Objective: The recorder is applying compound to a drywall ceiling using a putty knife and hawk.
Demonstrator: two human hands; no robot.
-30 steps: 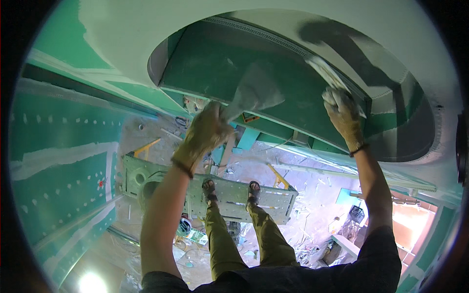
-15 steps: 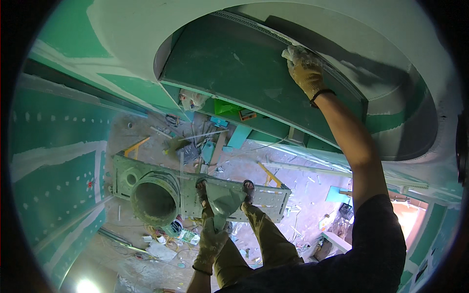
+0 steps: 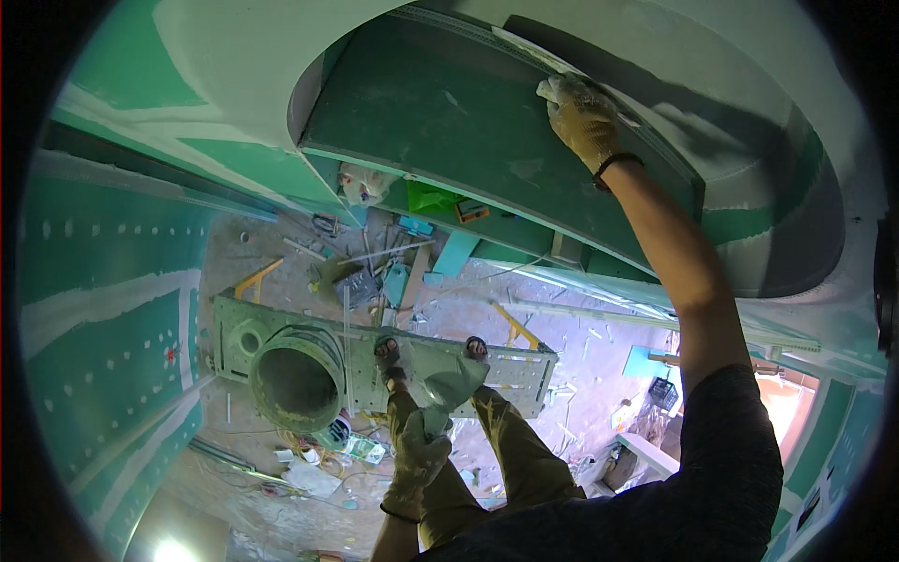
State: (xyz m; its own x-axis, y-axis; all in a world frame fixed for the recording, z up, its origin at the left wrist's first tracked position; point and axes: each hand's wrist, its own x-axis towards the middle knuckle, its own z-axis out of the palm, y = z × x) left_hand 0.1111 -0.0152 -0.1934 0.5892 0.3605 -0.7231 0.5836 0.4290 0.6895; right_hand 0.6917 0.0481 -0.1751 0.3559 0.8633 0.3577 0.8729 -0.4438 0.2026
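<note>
Dull grey, a broad, flared putty knife [image 3: 451, 382] sits at the frame's lower centre, gripped in the gloved left hand [image 3: 420, 459], while at upper right of centre the gloved right hand [image 3: 582, 110] closes on a long, narrow, whitish blade [image 3: 532, 49] lying along a perforated strip [image 3: 449, 24].

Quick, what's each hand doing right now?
Left hand: closed, holding a broad scraper.
Right hand: closed, holding a long flat blade.
</note>
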